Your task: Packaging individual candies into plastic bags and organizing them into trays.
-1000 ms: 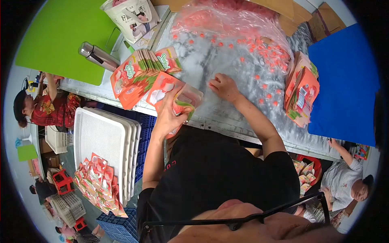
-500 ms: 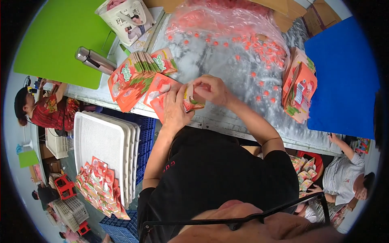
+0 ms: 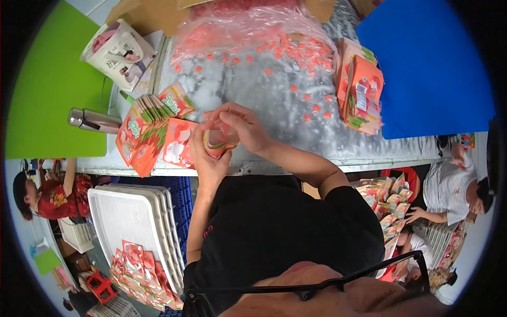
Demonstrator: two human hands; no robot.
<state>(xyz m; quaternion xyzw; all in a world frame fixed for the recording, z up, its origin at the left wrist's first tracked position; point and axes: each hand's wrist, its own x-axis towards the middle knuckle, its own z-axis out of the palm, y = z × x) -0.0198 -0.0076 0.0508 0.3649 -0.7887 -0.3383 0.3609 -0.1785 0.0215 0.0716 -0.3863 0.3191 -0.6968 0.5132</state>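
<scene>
My left hand [image 3: 210,162] is wrapped round an opened red and green pouch [image 3: 215,150], its mouth turned up near the table's front edge. Over that mouth is my right hand [image 3: 242,126], its fingers curled together; whatever they hold is hidden. Beside my left hand a flat red pouch [image 3: 177,148] lies on the table. Left of it, more flat pouches [image 3: 147,131] are fanned out in an overlapping stack. Small red wrapped pieces [image 3: 293,88] are scattered farther back, in front of a clear plastic bag [image 3: 237,34] full of them.
Stacked pouches [image 3: 365,95] lean by a blue panel [image 3: 428,74] at the right. A steel flask [image 3: 95,120], a white bag [image 3: 120,55] and a green panel [image 3: 53,84] are at the left. White trays [image 3: 124,211] with filled pouches stand below. Co-workers sit at both sides.
My left hand has lifted the pouch off the flat ones and tilted its mouth upward. My right hand has moved over the opening. The whole view has shifted and turned.
</scene>
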